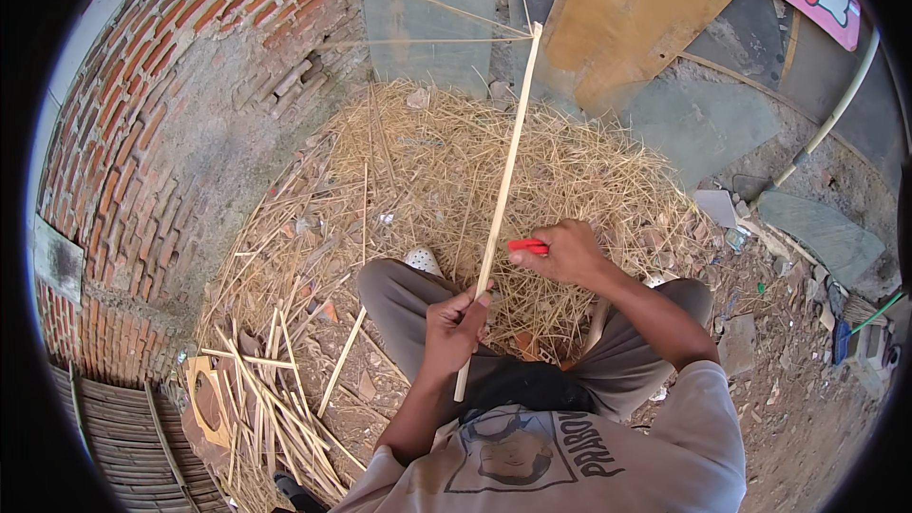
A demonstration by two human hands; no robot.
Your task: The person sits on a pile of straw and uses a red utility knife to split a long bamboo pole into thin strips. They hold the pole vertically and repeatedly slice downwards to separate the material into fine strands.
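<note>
A long pale bamboo strip (pixel 507 166) stands tilted in front of me, its top leaning slightly right. My left hand (pixel 456 326) is closed round it near the lower end. Thin slivers (pixel 437 41) fan out leftward from its top end. My right hand (pixel 567 253), just right of the strip, is closed on a red-handled tool (pixel 528 246). The tool's red end points toward the strip, with a gap between them. Its blade or working end does not show, so I cannot tell its exact kind.
A wide heap of straw-like shavings (pixel 427 152) covers the ground ahead. Several cut bamboo strips (pixel 275 399) lie at lower left by a brick wall (pixel 142 133). Boards (pixel 646 9) lean at the back. A blue brush (pixel 842 342) and rubble are at far right.
</note>
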